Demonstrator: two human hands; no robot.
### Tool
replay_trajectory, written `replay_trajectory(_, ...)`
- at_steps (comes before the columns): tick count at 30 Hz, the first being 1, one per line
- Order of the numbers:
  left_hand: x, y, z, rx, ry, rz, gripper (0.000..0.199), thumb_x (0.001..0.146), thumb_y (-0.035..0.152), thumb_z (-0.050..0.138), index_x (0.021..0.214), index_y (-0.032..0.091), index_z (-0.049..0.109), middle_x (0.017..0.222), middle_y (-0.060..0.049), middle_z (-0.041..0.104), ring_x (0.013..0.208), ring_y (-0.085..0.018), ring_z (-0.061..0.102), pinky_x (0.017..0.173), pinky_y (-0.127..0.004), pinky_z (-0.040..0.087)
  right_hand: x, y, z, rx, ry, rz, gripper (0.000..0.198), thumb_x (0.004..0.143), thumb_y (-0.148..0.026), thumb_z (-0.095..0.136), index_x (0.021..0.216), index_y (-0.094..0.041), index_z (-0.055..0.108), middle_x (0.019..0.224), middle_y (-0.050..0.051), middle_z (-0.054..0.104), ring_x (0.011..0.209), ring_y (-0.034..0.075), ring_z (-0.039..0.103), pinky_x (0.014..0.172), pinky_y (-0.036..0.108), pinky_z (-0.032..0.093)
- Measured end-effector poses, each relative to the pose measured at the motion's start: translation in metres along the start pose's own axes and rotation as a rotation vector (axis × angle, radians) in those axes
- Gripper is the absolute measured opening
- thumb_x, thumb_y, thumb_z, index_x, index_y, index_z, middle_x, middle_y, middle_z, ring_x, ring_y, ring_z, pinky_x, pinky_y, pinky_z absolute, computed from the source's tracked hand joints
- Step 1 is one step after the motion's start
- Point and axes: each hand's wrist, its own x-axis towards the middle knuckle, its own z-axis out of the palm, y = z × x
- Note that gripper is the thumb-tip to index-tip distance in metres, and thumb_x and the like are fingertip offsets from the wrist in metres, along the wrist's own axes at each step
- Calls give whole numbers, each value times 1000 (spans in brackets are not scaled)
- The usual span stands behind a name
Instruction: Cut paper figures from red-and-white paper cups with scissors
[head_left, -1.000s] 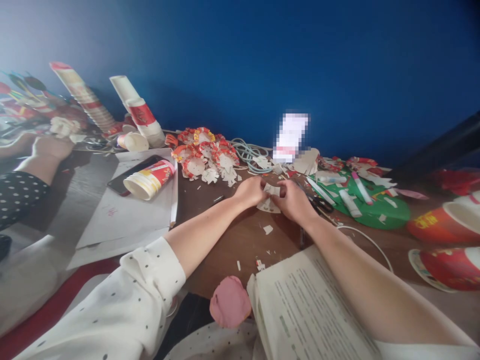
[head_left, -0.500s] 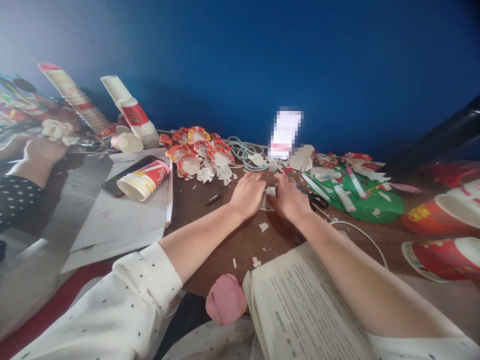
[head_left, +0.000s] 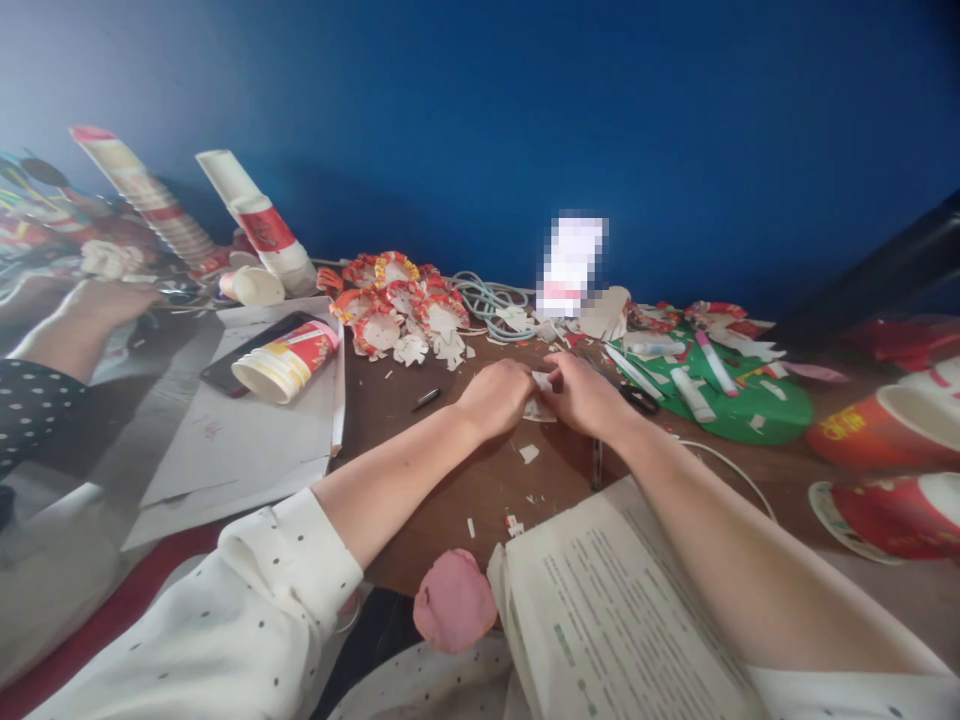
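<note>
My left hand point(head_left: 496, 398) is closed, its fingertips pinched at a small piece of white cut paper point(head_left: 537, 410) just above the brown table. From the other side, my right hand point(head_left: 582, 396) grips the same paper between thumb and fingers. Part of the paper is hidden behind my fingers. A loose white scrap point(head_left: 529, 454) lies right below my hands. Close to my right wrist are a dark pen point(head_left: 597, 465) and a black-handled tool point(head_left: 639, 398), partly covered.
Beyond my left hand is a heap of red and white paper-cup cutouts point(head_left: 405, 310). A green sheet point(head_left: 772, 410) bears markers and scraps. An open book point(head_left: 622, 600) lies in front. Paper cups point(head_left: 877, 515) stand right, stacked cups point(head_left: 274, 240) left. A co-worker's hand point(head_left: 105, 300) is far left.
My left fingers have curled in and lowered slightly toward the paper. My right hand has shifted a little, its fingers more bent. The co-worker's hand at the left has moved right.
</note>
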Motion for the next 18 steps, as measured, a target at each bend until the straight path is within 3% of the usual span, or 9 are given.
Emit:
replay_trajectory(3,-2,8,-4,266,-101,68,25,80,8,50,91,14,72,101,-13,68,101,-25,61,86,-31,48,1,6,-32,40,-113,-75,53,76,-33,67,128,-20,58,105,7,71,89,22,66,75,30,48)
replay_trajectory(6,-4,14,-5,341,-136,71,26,80,6,48,95,12,70,102,-14,67,99,-24,62,83,-31,49,-5,9,-71,-2,-145,-110,36,77,-33,64,111,-23,70,91,5,73,73,20,66,64,29,47)
replay_trajectory(9,-6,18,-6,341,-162,49,29,84,8,44,100,11,68,105,-15,66,100,-26,62,82,-32,50,-14,13,-93,19,-396,-71,39,72,-32,65,110,-22,71,67,3,70,52,18,61,48,27,42)
replay_trajectory(11,-7,20,-7,329,-177,44,29,85,10,44,101,11,68,106,-15,66,101,-26,62,81,-32,50,-19,17,-92,26,-516,-9,44,68,-24,63,111,-21,70,59,1,67,46,17,59,43,27,41)
replay_trajectory(14,-9,22,-9,328,-174,39,29,84,9,45,101,11,68,106,-14,66,104,-26,61,84,-31,50,-20,21,-80,-85,-566,70,44,62,-11,58,101,-25,72,61,1,68,48,18,60,44,27,41)
replay_trajectory(18,-10,23,-9,368,-186,78,28,81,7,48,101,10,68,110,-15,65,109,-29,59,87,-35,51,-23,12,-66,-307,-489,-58,38,60,-6,57,86,-29,73,81,2,72,63,18,63,51,26,38)
